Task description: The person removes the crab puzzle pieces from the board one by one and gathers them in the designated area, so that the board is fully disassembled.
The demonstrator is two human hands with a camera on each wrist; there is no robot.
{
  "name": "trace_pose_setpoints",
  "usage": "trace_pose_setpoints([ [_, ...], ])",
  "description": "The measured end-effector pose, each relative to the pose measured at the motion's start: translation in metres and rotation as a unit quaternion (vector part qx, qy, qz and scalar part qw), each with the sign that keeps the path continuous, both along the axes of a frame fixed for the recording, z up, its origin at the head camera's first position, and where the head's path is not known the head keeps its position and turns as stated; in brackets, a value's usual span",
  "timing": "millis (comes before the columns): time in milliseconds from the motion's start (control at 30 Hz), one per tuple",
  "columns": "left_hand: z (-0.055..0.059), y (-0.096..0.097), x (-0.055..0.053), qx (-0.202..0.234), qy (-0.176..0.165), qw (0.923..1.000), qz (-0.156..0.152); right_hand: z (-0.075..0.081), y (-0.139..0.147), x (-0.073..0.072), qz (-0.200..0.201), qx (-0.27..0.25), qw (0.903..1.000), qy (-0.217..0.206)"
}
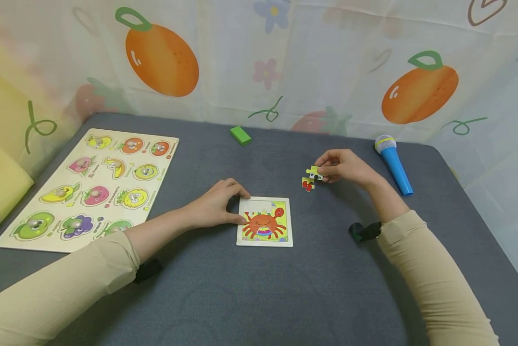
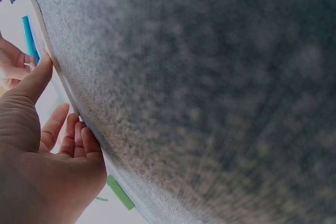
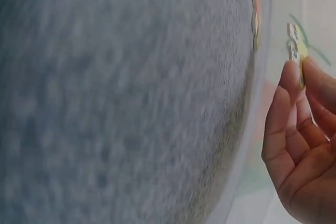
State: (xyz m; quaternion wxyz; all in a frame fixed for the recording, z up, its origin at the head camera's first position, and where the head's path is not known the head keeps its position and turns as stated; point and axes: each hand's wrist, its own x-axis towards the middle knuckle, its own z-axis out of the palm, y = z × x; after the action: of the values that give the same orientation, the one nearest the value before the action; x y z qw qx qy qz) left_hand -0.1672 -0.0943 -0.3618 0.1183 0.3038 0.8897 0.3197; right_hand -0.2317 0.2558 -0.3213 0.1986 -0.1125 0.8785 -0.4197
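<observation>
A small square crab jigsaw puzzle (image 1: pixel 265 226) lies on the table in a white tray, with a bare gap at its upper left. My left hand (image 1: pixel 215 205) holds the tray's left side, its thumb on the left edge and fingertips at the top corner; the left wrist view shows this hand (image 2: pixel 58 129) along the thin edge. To the right, my right hand (image 1: pixel 343 167) pinches a yellow puzzle piece (image 1: pixel 314 173) between thumb and fingertips. In the right wrist view that piece (image 3: pixel 295 40) is raised above the table. A red-and-yellow puzzle piece (image 1: pixel 308 184) lies just below it.
A large fruit peg board (image 1: pixel 144 198) lies on the left, partly under the left forearm. A green block (image 1: pixel 240 135) sits near the back edge. A blue toy microphone (image 1: pixel 396 168) lies at the right. Behind the grey table (image 1: pixel 259 298) hangs a fruit-print cloth (image 1: pixel 237 57).
</observation>
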Motion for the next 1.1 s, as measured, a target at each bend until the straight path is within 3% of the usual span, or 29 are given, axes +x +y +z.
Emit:
trace_pose_setpoints([
  [667, 0.000, 0.000, 0.001, 0.000, -0.002, 1.0000, -0.001, -0.003, 0.024, -0.001, 0.012, 0.033, 0.9977, -0.058],
  [1100, 0.000, 0.000, 0.000, -0.001, -0.001, 1.0000, 0.000, -0.007, 0.022, -0.003, 0.024, 0.055, 0.9965, -0.059],
])
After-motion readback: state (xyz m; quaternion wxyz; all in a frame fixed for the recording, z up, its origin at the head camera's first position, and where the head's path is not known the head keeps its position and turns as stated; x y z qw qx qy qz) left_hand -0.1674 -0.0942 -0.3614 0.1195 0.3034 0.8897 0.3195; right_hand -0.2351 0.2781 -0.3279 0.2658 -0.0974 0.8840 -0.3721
